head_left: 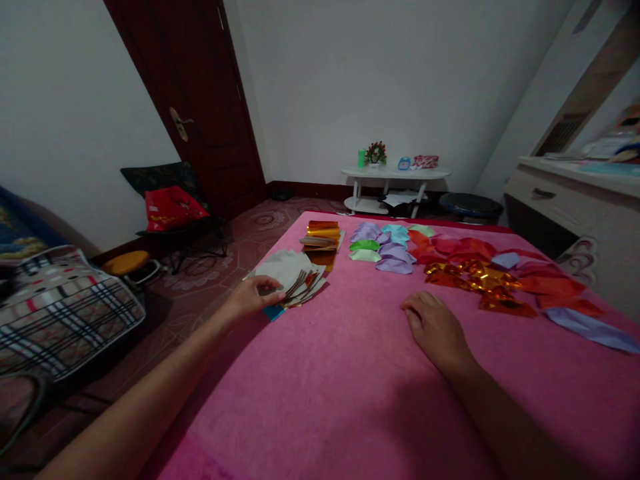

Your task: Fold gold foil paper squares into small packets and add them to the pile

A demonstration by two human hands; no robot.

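Observation:
My left hand (253, 297) reaches to a stack of pale paper sheets (287, 270) at the left edge of the pink table (340, 387). Its fingers pinch the near edge of the stack. My right hand (435, 327) lies on the pink cloth with the fingers curled under, holding nothing I can see. Beyond it lie folded paper shapes in purple, green and light blue (387, 247), and a spread of red papers and gold foil pieces (480, 270). A stack of gold foil sheets (323, 235) sits behind the pale stack.
A white low table (395, 175) with a small plant and bottles stands by the far wall. A dark door (200, 100) is at the left, a chair with a red bag (173, 207), a plaid bag (65, 307), and a white cabinet (575, 193) at the right.

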